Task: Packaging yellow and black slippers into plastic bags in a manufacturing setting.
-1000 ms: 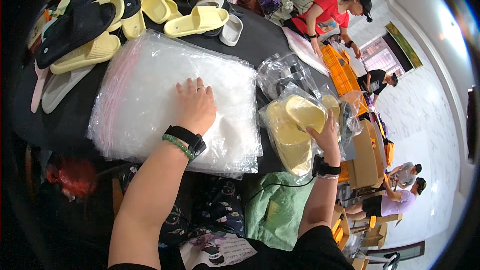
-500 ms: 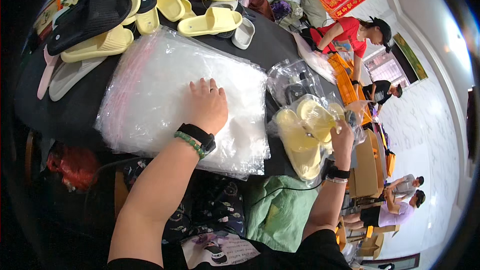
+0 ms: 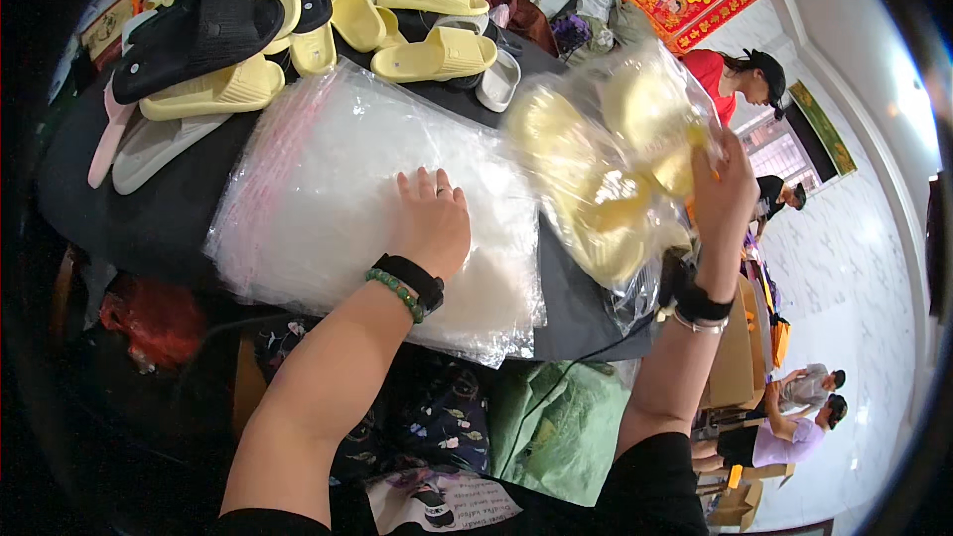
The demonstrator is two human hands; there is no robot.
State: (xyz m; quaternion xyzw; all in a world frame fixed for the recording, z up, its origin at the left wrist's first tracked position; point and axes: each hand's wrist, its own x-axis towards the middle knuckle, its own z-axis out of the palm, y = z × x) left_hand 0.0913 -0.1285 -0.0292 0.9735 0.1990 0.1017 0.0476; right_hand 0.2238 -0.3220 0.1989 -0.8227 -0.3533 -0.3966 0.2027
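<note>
My left hand [image 3: 430,221] lies flat, fingers spread, on a thick stack of clear plastic bags [image 3: 328,189] on the dark table [image 3: 159,228]. My right hand [image 3: 723,194] is raised above the table's right end, gripping a clear plastic bag holding pale yellow slippers [image 3: 606,169]; the bag is blurred by motion. Each wrist wears a black band, and the left one also carries green beads.
Loose yellow slippers [image 3: 434,55], black slippers [image 3: 204,30] and grey soles [image 3: 149,149] are piled at the table's far side. A green bag [image 3: 556,427] hangs below the table. A person in a red top [image 3: 725,79] bends at the back right; other people sit at the lower right.
My right hand has lifted the bagged yellow slippers off the table, up and toward the middle. My left hand stays pressed on the bag stack.
</note>
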